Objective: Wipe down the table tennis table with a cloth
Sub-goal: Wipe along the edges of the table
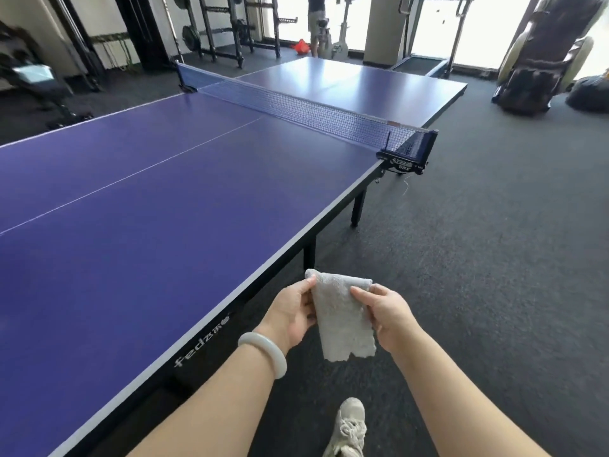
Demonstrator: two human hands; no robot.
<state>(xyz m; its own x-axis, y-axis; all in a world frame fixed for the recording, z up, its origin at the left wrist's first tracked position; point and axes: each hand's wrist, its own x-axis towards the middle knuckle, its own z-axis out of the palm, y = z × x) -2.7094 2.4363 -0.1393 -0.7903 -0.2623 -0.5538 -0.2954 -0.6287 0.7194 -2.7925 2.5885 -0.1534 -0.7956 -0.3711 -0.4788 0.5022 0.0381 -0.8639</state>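
Inside a gym's recreation floor.
A blue table tennis table (164,199) stands on dark carpet (494,258); weight racks (235,31), an exercise bike (341,41) and a treadmill (423,62) line the far wall by bright windows (487,28).

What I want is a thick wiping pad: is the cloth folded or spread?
Folded: the cloth hangs as a narrow doubled strip, pinched between the left hand and right hand.

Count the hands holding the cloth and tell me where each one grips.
2. The left hand pinches the cloth at its top left corner; the right hand pinches its right edge near the top. Neither is hidden.
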